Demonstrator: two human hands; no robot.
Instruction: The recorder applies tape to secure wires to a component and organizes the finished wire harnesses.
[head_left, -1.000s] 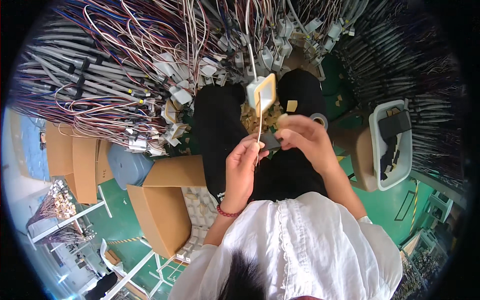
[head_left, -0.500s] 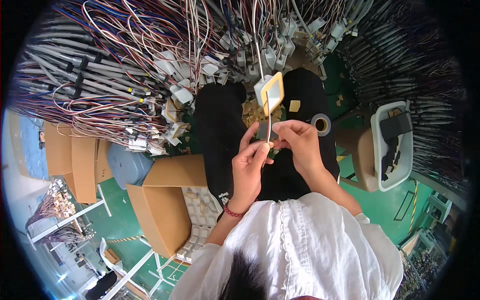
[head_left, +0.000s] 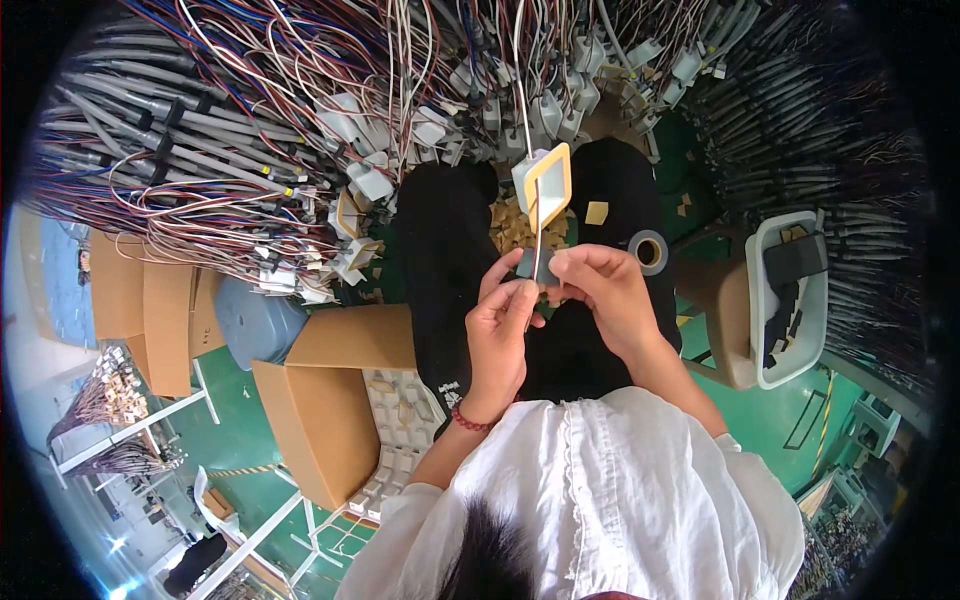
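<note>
My left hand (head_left: pixel 498 335) is closed, pinching a thin bundle of wires (head_left: pixel 540 243) between thumb and fingers. The bundle runs up through a white square housing (head_left: pixel 523 188) with a tan rim, which hangs above my hands on a white cable (head_left: pixel 522 100). My right hand (head_left: pixel 612 295) pinches a small dark grey flat piece (head_left: pixel 545 266) against the wires, just above the left fingertips. Fingers partly cover both the wire ends and the piece. On my right thigh lie a roll of grey tape (head_left: pixel 634 262) and a tan square (head_left: pixel 596 213).
Dense bundles of wires (head_left: pixel 230 130) with white housings hang ahead and left. An open cardboard box (head_left: pixel 325 430) of white parts stands at my left, by a blue stool (head_left: pixel 258 325). On the right, a pale bin (head_left: pixel 757 335) holds dark pieces.
Both hands keep their grip on the wires and the grey piece, with only slight finger movement. The whole view has shifted a little.
</note>
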